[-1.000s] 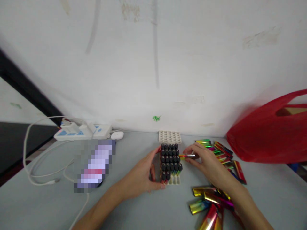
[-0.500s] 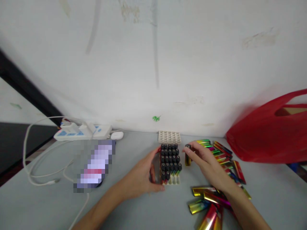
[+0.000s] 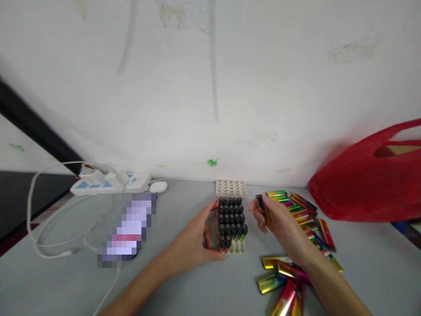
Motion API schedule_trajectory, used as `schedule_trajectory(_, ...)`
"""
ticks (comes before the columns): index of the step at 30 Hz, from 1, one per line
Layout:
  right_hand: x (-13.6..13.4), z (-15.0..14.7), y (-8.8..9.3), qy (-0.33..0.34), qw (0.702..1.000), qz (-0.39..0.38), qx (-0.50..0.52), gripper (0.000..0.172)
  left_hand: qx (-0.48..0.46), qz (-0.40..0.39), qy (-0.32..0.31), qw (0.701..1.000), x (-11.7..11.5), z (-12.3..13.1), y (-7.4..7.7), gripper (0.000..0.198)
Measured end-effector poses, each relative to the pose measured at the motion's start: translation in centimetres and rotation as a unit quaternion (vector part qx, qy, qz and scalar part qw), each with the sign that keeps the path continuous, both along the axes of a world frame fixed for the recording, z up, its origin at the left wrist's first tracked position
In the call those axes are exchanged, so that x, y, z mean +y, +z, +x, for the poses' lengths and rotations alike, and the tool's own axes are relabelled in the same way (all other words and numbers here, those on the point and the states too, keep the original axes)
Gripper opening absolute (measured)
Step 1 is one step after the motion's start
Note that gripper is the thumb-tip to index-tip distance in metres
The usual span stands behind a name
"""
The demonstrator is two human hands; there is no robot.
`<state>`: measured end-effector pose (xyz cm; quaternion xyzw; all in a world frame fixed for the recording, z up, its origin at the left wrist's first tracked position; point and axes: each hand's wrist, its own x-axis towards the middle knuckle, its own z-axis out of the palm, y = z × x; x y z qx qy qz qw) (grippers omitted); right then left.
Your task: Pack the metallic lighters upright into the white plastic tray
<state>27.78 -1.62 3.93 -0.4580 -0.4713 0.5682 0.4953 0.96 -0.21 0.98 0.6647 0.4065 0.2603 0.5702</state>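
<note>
A white holed tray (image 3: 238,249) stands in front of me, filled with upright black-topped batteries (image 3: 231,218); several holes in its front row hold none. My left hand (image 3: 194,241) grips the tray along its left side, index finger at the far corner and thumb at the near corner. To the right of the tray, in the air, my right hand (image 3: 274,217) is closed on a battery (image 3: 263,210) with a black top and gold body. It tilts, top leaning left, and the fingers hide part of it.
Behind lies a second white holed tray (image 3: 230,188). Shiny coloured pieces (image 3: 296,210) lie around my right forearm, with more (image 3: 272,283) nearer me. A red bag (image 3: 365,184) stands at the right. Leftward are a phone (image 3: 128,232), a power strip (image 3: 108,182) and a white cable (image 3: 31,210).
My right hand has shifted slightly right and turned, so the battery went from nearly upright to tilted. My left hand keeps its place on the tray. The view has shifted slightly.
</note>
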Motion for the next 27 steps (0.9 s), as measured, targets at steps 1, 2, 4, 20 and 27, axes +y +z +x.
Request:
schedule_trajectory(1, 0.0, -0.1, -0.1, 0.007, 1.000, -0.014, 0.015, 0.054, -0.001, -0.003, 0.003, 1.000, -0.1, 0.0, 0.0, 0.131)
schedule_trajectory(2, 0.0, -0.2, -0.2, 0.008, 0.999, -0.023, 0.026, 0.057, -0.002, -0.005, 0.006, 1.000, -0.1, -0.1, 0.1, 0.131)
schedule_trajectory(4, 0.0, -0.4, -0.3, 0.005, 0.999, -0.026, 0.033, 0.061, -0.002, -0.009, 0.007, 1.000, -0.2, -0.2, 0.0, 0.131)
schedule_trajectory(20, -0.3, -0.7, 0.0, 0.048, 0.991, -0.120, 0.023, 0.067, -0.028, -0.016, 0.002, 0.999, 0.1, -0.2, -1.5, 0.135)
schedule_trajectory(27, -0.6, -1.6, 0.2, 0.073, 0.984, -0.148, 0.073, 0.061, 0.007, -0.029, 0.002, 1.000, 0.4, -0.2, -1.3, 0.137)
